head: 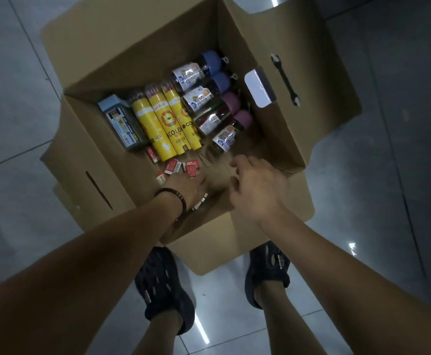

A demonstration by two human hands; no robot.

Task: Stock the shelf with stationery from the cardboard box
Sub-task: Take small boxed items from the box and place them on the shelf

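Note:
An open cardboard box (pixel 273 139) stands on the floor at my feet. Inside lie a grey-blue case (pixel 122 121), three yellow coloured-pencil tubes (pixel 158 124), several clear tubes with blue and purple caps (pixel 209 98), and small red boxes (pixel 181 167) loose on the bottom. My left hand (pixel 186 187), a dark bracelet on its wrist, reaches down beside the red boxes and pinches a small red-and-white box (pixel 200 201) at its thumb side; its fingertips are hidden. My right hand (pixel 255 183) hovers over the box's near right part, fingers loosely bent, holding nothing.
The box flaps (pixel 319 80) are spread outward on all sides, one with a handle slot. Grey tiled floor (pixel 388 201) surrounds the box. My two feet in dark shoes (pixel 163 285) stand just in front of the near flap. No shelf is in view.

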